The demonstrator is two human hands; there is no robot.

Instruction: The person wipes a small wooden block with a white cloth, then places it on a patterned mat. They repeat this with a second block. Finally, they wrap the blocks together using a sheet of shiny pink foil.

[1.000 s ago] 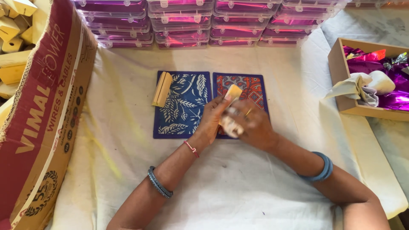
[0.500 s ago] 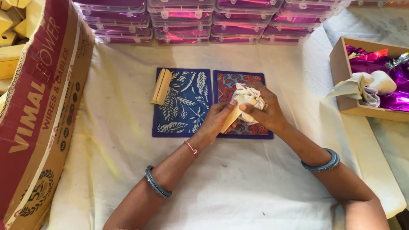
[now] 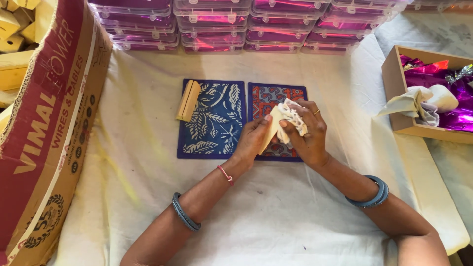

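Compared with half a second ago, the two hands sit almost where they were above the red mat [image 3: 276, 96], but the white cloth [image 3: 294, 118] now covers more of the upper end of the wooden block [image 3: 271, 130], and the right hand has rolled a little further over it. The left hand [image 3: 252, 140] is closed around the lower edge of the wooden block, thumb on top, fingers underneath. The right hand [image 3: 309, 133] is clamped on the white cloth and presses it against the block's upper end. The block is held over the red mat, clear of it; its long axis runs diagonally, the lower end toward the person and to the left, the upper end away and to the right, with one broad pale face turned up toward the camera. Just left of the red mat lies the blue mat [image 3: 213, 120], their edges touching, and a second wooden block [image 3: 188, 101] rests on the blue mat's far-left corner, lying lengthwise away from the person. Beyond the red mat stands a row of stacked clear boxes [image 3: 212, 24] with pink contents. Well to the left of the red mat leans a large cardboard carton [image 3: 44, 143]; well to the right sits an open box [image 3: 399, 86] with purple foil and pale cloth draped over its rim. The hands hide the near right part of the red mat.
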